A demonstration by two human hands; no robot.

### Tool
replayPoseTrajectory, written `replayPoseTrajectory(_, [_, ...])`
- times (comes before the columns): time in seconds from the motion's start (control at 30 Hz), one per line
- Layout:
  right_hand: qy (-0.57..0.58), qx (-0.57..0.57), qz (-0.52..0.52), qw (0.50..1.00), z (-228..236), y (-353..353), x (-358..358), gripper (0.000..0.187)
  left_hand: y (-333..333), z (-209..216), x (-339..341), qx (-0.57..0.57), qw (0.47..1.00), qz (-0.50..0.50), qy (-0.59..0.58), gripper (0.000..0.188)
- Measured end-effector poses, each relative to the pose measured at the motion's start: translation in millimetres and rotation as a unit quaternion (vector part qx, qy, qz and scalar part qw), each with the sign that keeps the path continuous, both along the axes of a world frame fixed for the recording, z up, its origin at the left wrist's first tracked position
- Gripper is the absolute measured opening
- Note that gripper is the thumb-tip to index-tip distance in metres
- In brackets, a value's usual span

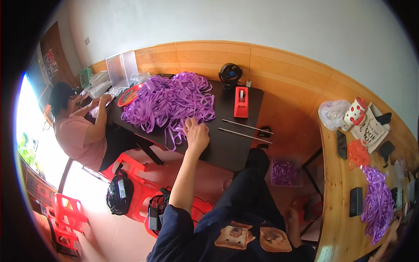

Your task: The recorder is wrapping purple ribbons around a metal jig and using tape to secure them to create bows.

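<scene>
A large heap of purple ribbon [168,100] lies tangled on the dark table [227,153]. At the heap's near edge, my left hand [196,134] has its fingers curled down onto the ribbon, closed on some strands; the fingertips are partly hidden. A loose ribbon loop droops just left of that hand. My right hand [294,215] hangs low beside my right leg, blurred, and its fingers cannot be made out. Two thin metal rods [245,135] lie to the right of my left hand, poking past the table edge. Behind them stands a red tape dispenser [241,102].
A black fan [230,74] and a red plate [129,96] stand on the dark table. At the left a person [83,131] handles white pieces. More ribbon [376,203] lies on the wooden table [334,196]. A bin of purple ribbon [284,173] and red stools [67,209] are on the floor.
</scene>
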State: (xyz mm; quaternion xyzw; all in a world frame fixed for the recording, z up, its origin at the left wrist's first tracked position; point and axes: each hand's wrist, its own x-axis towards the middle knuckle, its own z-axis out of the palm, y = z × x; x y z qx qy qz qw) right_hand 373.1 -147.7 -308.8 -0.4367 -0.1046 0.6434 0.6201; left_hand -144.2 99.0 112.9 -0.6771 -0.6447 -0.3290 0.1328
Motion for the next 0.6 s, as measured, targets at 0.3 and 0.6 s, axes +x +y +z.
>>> replayPoseTrajectory(0.3, [-0.219,0.015,0.009,0.976,263,32,-116,0.013,-82,-21,58,0.059,0.955,-0.267,-0.116,0.008])
replayPoseTrajectory(0.6, [-0.491,0.304,0.123,0.807,378,74,-220,0.025,-98,-14,65,0.001,0.873,-0.449,-0.189,0.008])
